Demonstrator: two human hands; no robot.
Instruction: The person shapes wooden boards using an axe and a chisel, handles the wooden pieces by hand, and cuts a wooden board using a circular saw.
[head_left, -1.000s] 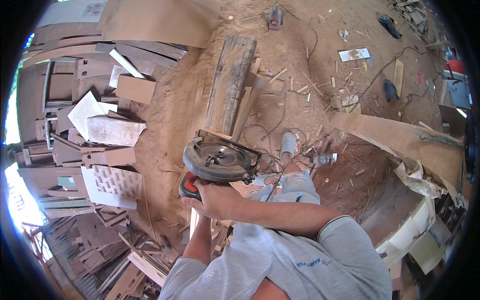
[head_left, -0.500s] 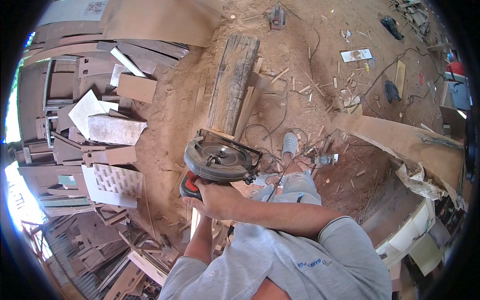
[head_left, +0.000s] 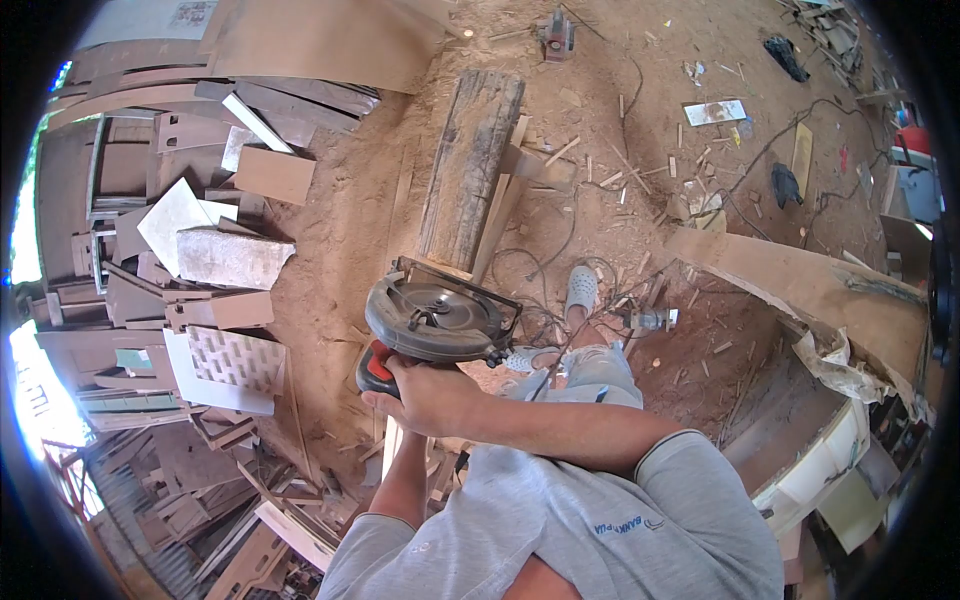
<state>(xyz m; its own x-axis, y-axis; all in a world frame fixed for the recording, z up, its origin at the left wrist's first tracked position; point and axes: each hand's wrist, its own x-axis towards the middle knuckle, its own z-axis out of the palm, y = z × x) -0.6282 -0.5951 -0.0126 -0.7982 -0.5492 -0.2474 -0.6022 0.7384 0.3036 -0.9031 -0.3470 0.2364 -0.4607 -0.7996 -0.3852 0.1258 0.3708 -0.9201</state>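
My right hand (head_left: 435,397) is wrapped round the black and red rear handle of a circular saw (head_left: 435,318). The saw's round dark guard faces up, and its base frame is at the near end of a thick weathered timber (head_left: 470,165) lying on the ground. My left forearm (head_left: 402,485) reaches forward beneath my right wrist. The left hand itself is hidden under the right hand and the saw, so its grip does not show. A pale wood strip (head_left: 391,445) shows beside the left forearm.
Stacked boards and offcuts (head_left: 235,258) fill the left side. A red-grey power tool (head_left: 556,38) lies beyond the timber. Cords (head_left: 572,225) and wood scraps are strewn near my feet in grey clogs (head_left: 581,290). A long brown panel (head_left: 770,265) stands at right.
The saw and my right hand have shifted very slightly left in the view, while the timber appears slightly further right. The right hand keeps its grip.
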